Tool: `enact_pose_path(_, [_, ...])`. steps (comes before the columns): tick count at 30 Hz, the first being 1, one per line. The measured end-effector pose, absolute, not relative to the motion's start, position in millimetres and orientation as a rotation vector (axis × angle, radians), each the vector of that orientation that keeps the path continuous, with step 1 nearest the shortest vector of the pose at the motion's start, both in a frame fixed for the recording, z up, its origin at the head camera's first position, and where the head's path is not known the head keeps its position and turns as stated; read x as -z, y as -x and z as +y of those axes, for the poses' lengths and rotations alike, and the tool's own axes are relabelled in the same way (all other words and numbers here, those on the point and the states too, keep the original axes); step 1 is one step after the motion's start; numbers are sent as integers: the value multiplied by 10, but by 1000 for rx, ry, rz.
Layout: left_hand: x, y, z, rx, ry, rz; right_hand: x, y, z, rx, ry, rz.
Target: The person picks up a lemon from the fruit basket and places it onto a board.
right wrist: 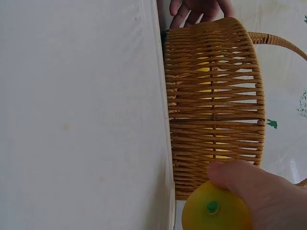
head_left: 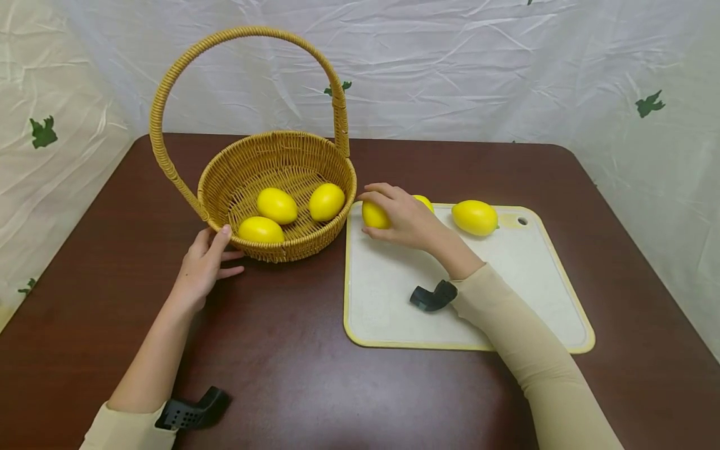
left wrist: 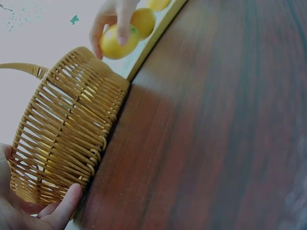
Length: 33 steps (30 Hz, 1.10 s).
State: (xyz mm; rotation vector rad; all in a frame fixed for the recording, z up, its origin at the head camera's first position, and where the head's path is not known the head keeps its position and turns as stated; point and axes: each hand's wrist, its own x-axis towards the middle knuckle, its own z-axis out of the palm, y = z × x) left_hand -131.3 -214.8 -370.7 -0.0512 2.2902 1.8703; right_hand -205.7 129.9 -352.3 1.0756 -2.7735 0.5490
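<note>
My right hand (head_left: 407, 219) holds a yellow lemon (head_left: 375, 215) over the left edge of a white cutting board (head_left: 405, 306), close to the basket. In the right wrist view, the thumb presses against the held lemon (right wrist: 216, 208), whose green stem end shows. The wicker basket (head_left: 292, 251) has three lemons inside, one of them a lemon (head_left: 277, 206) near the middle. At its near left side, my left hand (head_left: 202, 262) holds the basket, thumb at the rim and fingers spread low along the outer wall. A second lemon (head_left: 424, 202) is partly hidden behind my right hand.
Another lemon (head_left: 475, 217) lies at the board's back edge, beside the hanging hole. The basket's tall arched handle (head_left: 247, 32) rises above it. The board and basket stand on a dark brown table (head_left: 270, 350), with a white cloth (head_left: 450, 75) behind.
</note>
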Motion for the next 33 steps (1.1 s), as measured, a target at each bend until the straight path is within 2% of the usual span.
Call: enact_pose_path(33, [3712,1312,-2137,-1870,42,2302,3573,2050,1280,-300,-1110,-2809])
